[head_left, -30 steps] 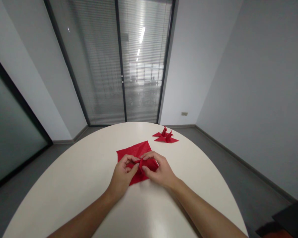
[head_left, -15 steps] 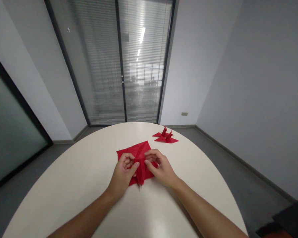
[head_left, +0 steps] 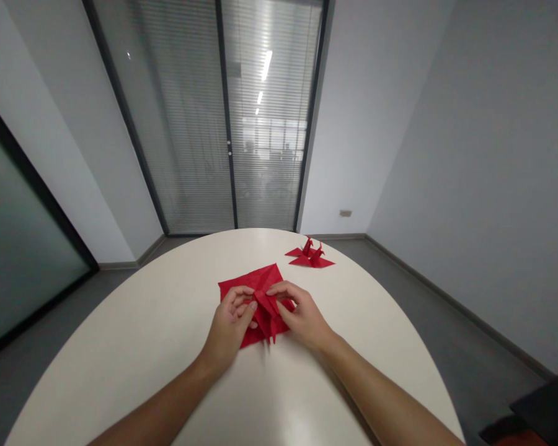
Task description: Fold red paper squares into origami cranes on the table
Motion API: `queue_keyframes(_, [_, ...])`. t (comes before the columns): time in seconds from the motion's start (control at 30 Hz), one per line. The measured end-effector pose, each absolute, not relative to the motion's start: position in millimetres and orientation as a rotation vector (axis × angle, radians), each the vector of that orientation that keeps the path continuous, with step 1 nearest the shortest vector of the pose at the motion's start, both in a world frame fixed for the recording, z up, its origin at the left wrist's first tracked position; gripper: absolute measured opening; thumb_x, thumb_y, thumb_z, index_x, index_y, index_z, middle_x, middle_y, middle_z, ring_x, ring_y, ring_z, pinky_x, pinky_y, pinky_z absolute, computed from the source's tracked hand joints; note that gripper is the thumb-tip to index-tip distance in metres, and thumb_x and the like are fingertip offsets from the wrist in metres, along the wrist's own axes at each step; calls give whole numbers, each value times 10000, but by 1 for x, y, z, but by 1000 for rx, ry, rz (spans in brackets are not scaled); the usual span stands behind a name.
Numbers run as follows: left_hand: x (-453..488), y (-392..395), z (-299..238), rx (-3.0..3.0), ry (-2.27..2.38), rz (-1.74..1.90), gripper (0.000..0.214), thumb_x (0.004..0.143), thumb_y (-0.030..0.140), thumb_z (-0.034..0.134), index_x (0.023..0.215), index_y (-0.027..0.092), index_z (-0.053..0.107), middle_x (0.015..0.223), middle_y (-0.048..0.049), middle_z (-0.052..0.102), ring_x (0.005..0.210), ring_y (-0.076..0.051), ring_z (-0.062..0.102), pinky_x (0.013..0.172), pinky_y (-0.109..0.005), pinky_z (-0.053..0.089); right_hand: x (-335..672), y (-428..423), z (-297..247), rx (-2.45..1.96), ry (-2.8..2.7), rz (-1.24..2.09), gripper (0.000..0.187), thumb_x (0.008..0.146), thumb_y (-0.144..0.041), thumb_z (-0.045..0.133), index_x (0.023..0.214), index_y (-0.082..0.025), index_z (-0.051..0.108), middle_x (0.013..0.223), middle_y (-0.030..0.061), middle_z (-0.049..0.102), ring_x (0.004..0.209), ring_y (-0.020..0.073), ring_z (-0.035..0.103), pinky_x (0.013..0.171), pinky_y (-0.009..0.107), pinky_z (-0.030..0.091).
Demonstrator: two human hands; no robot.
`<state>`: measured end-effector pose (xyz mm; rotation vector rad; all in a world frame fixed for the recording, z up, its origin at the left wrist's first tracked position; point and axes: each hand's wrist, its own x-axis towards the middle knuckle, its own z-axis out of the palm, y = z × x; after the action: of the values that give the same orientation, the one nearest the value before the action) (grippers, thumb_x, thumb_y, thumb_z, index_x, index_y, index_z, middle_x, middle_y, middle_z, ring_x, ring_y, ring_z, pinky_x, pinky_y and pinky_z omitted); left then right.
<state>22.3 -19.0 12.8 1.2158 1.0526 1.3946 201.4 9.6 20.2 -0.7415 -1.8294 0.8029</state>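
A partly folded red origami paper [head_left: 266, 308] is pinched between my two hands, its narrow points hanging toward me. My left hand [head_left: 232, 316] grips its left side with thumb and fingers. On its right side, my right hand [head_left: 300, 313] holds it between thumb and curled fingertips. Beneath lies a flat red paper sheet [head_left: 242, 278], partly covered by my hands and the folded piece. Fingertips hide some of the folds.
Two red paper cranes [head_left: 312, 259] stand close together near the far right edge of the round white table [head_left: 144, 347]. Beyond is a glass partition with blinds [head_left: 190, 124]. A dark object [head_left: 546, 409] shows at the lower right corner.
The folded paper has turned and tilted between my fingers, its points now apart and angled slightly right. Both hands have shifted only a little; the cranes and flat sheet stay put.
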Motion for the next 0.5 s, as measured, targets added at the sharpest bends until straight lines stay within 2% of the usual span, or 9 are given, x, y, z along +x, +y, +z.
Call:
queue_keyframes(0.07, [22,-20,13,1227,1049,1373,347,783,382,719,1018,194,547,964,-41,670,697,-133,642,607,-255,545,200,10,21,-749,-1797,797,143,891,-160,588,990,-210,678,1107,72,705,1049,198,653,951,365,503])
queue_keyframes(0.13, [22,-20,12,1252,1051,1351,319,777,357,715,1000,195,555,979,-51,675,744,-147,655,638,-262,543,198,11,21,-800,-1756,787,80,910,-237,611,946,-206,675,1056,67,715,996,199,664,911,353,511])
queue_keyframes(0.23, [21,-19,10,1317,1065,1331,278,772,322,710,976,190,575,958,-54,683,796,-160,660,704,-277,540,194,14,20,-877,-1703,796,146,910,-343,635,893,-200,659,888,39,705,826,183,657,789,324,513])
queue_keyframes(0.33, [22,-20,10,1365,1075,1321,271,778,318,707,983,187,588,933,-52,692,827,-170,662,751,-291,536,192,16,19,-868,-1644,912,203,878,-393,684,917,-199,639,795,12,680,740,166,633,728,301,490])
queue_keyframes(0.43, [23,-21,10,1378,1058,1293,266,793,355,705,966,186,593,895,-43,695,814,-176,663,747,-295,532,190,15,20,-804,-1560,1097,280,858,-410,719,1007,-215,584,714,-28,649,648,142,593,649,270,455])
queue_keyframes(0.5, [23,-21,11,1373,1045,1279,252,806,380,697,931,185,598,854,-32,690,783,-174,660,720,-286,527,190,13,21,-761,-1533,1149,265,880,-416,698,1008,-224,568,706,-38,630,629,132,570,620,257,433])
